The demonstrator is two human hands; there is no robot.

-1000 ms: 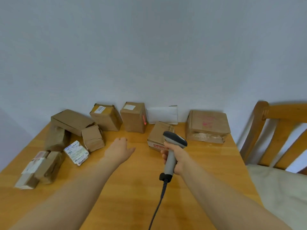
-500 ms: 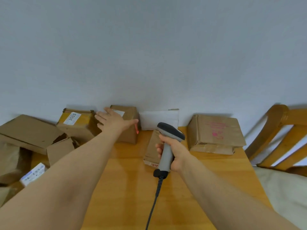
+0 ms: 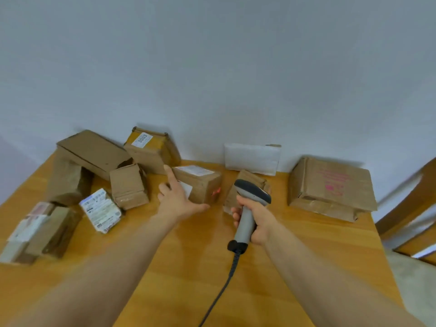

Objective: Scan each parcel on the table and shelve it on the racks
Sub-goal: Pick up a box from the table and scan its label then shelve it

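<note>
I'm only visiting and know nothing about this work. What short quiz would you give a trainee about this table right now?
1. True or false: the right hand grips the scanner.
2. Which number is on the label of the box by the wall? A 3003, B 7715, C 42.
3. Fill in: the left hand touches the labelled box, whose side shows a ___ scan light.
Key: 1 true; 2 A; 3 red.

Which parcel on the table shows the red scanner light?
The small brown box that the left hand touches: a red spot glows on its right face. No other parcel has one.
</note>
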